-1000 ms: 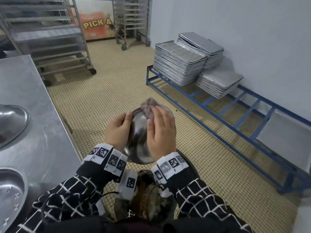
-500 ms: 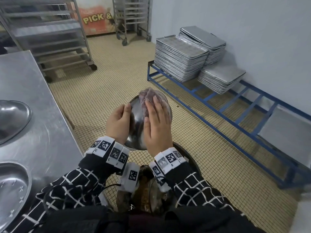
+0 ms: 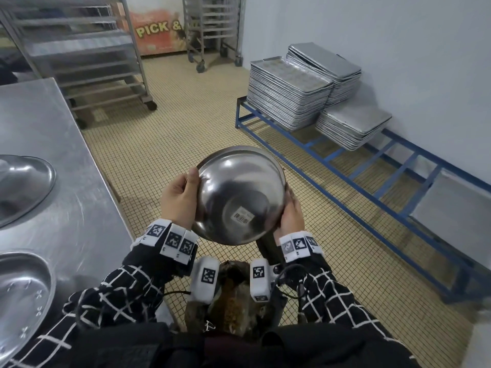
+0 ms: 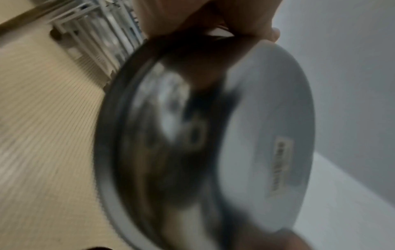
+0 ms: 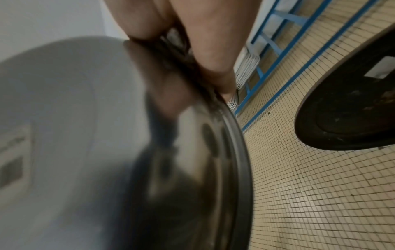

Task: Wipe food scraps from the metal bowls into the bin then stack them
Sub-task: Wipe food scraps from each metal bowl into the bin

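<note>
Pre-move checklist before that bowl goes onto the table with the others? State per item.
1. Left hand grips the bowl at its rim: ok.
2. Right hand grips the opposite rim: ok.
3. Bowl interior wiped clean: cannot tell; its underside with the barcode sticker faces the head camera, wrist views are blurred.
4. Cloth accounted for: cannot tell, none clearly visible.
5. Bowl held above the bin so drips fall in: ok, roughly above it.
6. Landing spot: two bowls sit on the table, one nearer, one farther: ok.
</note>
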Demonstrator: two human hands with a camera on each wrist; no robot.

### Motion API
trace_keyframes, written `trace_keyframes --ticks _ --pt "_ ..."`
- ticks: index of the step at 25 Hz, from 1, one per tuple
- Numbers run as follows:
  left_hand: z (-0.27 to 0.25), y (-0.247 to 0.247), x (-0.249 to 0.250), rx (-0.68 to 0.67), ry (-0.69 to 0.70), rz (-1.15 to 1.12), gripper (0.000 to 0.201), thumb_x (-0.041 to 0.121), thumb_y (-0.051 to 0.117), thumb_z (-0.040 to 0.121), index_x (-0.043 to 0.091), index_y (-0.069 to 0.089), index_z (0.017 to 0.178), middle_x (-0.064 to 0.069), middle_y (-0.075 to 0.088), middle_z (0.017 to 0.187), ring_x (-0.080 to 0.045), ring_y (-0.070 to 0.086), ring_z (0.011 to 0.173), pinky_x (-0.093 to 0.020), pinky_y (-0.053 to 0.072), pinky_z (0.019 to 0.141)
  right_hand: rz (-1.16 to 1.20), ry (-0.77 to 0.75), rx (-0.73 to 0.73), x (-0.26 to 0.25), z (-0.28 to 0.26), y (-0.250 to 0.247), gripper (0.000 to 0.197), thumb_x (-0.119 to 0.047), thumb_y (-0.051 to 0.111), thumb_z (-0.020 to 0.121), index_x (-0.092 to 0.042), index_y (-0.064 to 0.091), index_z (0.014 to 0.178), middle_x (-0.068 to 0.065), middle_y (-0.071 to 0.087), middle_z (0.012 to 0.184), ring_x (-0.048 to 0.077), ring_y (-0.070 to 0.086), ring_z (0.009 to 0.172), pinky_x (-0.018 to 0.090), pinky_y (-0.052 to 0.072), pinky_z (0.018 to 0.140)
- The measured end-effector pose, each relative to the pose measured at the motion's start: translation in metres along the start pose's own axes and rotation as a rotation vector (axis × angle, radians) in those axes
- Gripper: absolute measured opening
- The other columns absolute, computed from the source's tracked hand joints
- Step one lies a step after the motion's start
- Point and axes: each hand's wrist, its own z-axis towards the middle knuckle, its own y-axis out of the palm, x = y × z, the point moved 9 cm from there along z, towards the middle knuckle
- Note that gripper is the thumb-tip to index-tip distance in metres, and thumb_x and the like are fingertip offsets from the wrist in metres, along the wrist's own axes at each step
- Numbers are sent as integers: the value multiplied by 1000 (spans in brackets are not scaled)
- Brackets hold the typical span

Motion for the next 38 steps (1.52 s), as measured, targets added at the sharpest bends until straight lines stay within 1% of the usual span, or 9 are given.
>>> trace_keyframes --ticks 4,12,16,20,24,28,30,35,38 --pt "0 1 -4 -54 78 87 18 38 51 93 22 58 98 -2 66 83 -20 64 69 -27 53 57 -301 -210 -2 -39 2 -5 15 -45 45 96 -36 57 97 -9 63 99 14 61 93 36 54 81" --pt "-4 25 14 -235 195 290 21 41 52 92 24 63 89 4 65 82 -15 63 80 -36 54 77 -989 -663 -347 -89 -16 59 21 -32 44 99 -15 55 106 -7 60 88 3 59 77 7 43 53" --pt "2 18 6 -152 83 230 29 41 49 95 21 65 82 -7 67 79 -28 63 77 -48 54 78 -1026 -1023 -172 -87 -39 73 28 -30 47 96 -14 55 117 3 57 116 18 51 108 34 46 91" --pt "3 17 6 -99 3 134 28 40 48 96 25 65 79 -5 68 80 -27 64 78 -37 55 71 -1252 -1259 -97 -49 -82 93 44 -44 33 96 -21 53 128 6 45 137 26 38 128 43 29 107" --pt "2 15 4 -106 -36 86 32 44 47 95 23 67 82 -12 70 87 -33 65 85 -46 55 80 -1038 -997 14 -51 -52 64 44 -40 30 99 -16 50 130 6 43 138 21 41 123 42 43 99" --pt "6 10 1 -80 -44 79 35 49 45 95 24 67 83 -15 69 93 -35 64 90 -53 51 87 -766 -511 -3 -32 -4 18 41 -32 31 102 -18 47 137 4 49 129 9 48 114 3 37 74" --pt "7 10 3 -80 -31 79 34 48 45 95 25 66 82 -14 69 93 -32 64 91 -50 51 89 -791 -643 -3 -40 -18 21 40 -28 36 102 -20 44 140 3 47 134 6 44 118 6 39 83" --pt "5 17 7 -115 5 77 37 47 46 95 19 68 87 -12 69 91 -32 64 90 -52 50 88 -1086 -1149 -111 -48 -74 84 42 -31 41 97 -28 46 138 4 32 147 24 26 136 45 37 106" --pt "4 15 8 -118 9 53 34 46 47 95 23 69 81 -8 69 84 -29 63 84 -45 52 83 -1061 -1118 -33 -58 -68 85 40 -34 36 98 -25 50 134 4 37 143 25 31 133 40 43 101"
